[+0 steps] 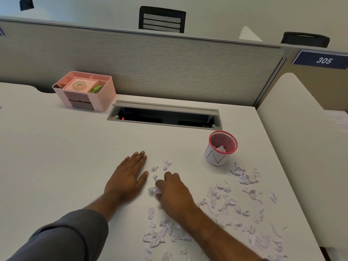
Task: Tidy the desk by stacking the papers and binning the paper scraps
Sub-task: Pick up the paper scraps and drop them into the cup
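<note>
White desk [66, 147] is filling the view, backed by a grey partition [150, 68]. Paper scraps [235, 204] are lying in a loose band whose long axis is running from 6 o'clock up toward 2 o'clock, ending near a red mesh cup [222, 147] that is standing upright with a crumpled piece inside. The left hand [128, 178] is lying flat and open, fingers pointing to 1 o'clock. The right hand [173, 193] is curling around a few scraps at centre; its fingertips are hidden, so how firmly it is gripping cannot be told. A pink organiser [84, 91] is sitting at 10 o'clock. Printed sheets [340, 121] are cut off at the 3 o'clock edge.
</note>
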### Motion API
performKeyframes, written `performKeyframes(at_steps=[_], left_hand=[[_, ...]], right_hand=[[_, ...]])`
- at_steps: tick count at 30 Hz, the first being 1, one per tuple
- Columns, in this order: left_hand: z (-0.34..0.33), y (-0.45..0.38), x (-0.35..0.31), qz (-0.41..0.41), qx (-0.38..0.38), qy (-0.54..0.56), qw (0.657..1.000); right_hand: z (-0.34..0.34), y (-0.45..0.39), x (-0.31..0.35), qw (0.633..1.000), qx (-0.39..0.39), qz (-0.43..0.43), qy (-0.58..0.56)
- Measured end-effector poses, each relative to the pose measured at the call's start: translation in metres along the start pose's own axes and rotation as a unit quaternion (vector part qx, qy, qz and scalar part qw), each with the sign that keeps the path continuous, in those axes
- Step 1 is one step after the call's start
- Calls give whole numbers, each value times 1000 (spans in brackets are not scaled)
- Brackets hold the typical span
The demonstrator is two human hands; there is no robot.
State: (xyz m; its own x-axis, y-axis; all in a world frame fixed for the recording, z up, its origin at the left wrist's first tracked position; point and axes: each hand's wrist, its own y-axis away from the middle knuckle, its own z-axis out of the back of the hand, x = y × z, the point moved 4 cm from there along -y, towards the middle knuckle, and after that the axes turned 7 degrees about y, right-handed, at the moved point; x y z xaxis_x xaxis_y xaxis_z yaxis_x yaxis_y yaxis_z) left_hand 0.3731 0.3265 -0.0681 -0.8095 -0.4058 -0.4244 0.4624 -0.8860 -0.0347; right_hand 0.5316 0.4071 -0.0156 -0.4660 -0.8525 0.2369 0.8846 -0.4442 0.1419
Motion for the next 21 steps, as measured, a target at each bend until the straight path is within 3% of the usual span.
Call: performKeyframes(at_steps=[6, 11, 15, 18, 21], left_hand=[[-1, 0, 1, 0, -1, -5, 1000], [-2, 1, 1, 1, -5, 0, 1000], [-2, 1, 2, 2, -8, -2, 1000], [-3, 1, 3, 0, -8, -6, 1000], [-2, 1, 3, -1, -7, -4, 1000]], right_hand=[[0, 1, -15, 1000, 3, -8, -7], [18, -4, -49, 996, 19, -66, -55], [66, -2, -82, 978, -96, -122, -140], [110, 2, -111, 941, -204, -165, -215], [143, 4, -135, 915, -297, -187, -198]])
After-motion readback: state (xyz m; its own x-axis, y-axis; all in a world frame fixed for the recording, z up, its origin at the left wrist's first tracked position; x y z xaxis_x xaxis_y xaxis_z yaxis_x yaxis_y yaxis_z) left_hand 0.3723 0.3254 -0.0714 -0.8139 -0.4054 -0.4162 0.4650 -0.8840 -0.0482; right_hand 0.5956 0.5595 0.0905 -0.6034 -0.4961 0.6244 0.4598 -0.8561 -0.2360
